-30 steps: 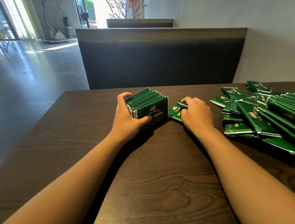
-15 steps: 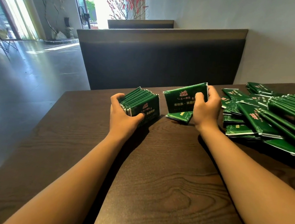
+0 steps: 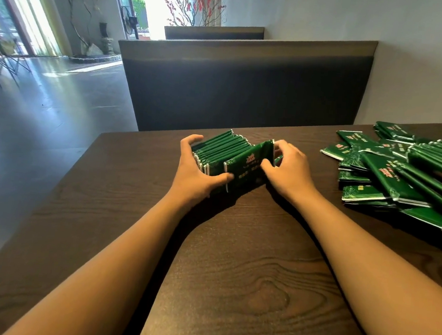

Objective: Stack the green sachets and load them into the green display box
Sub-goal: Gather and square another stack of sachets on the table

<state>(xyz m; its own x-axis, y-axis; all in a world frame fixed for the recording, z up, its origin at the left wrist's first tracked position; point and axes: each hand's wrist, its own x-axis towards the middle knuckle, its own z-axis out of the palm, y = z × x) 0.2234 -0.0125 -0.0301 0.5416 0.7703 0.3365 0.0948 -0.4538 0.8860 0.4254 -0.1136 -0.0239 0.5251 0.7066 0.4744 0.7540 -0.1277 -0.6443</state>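
While I am watching remotely:
Change: right hand (image 3: 289, 170) is now pressing a sachet (image 3: 249, 163) against the stack (image 3: 221, 151)
Left hand (image 3: 195, 170): clamping the stack
Meaning: stack growing; loose sachets (image 3: 390, 169) remaining

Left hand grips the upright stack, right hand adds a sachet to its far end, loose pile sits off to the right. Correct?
Not quite: the head view shows the right hand pressing the sachet onto the near end of the stack. The left hand and loose pile are as stated.
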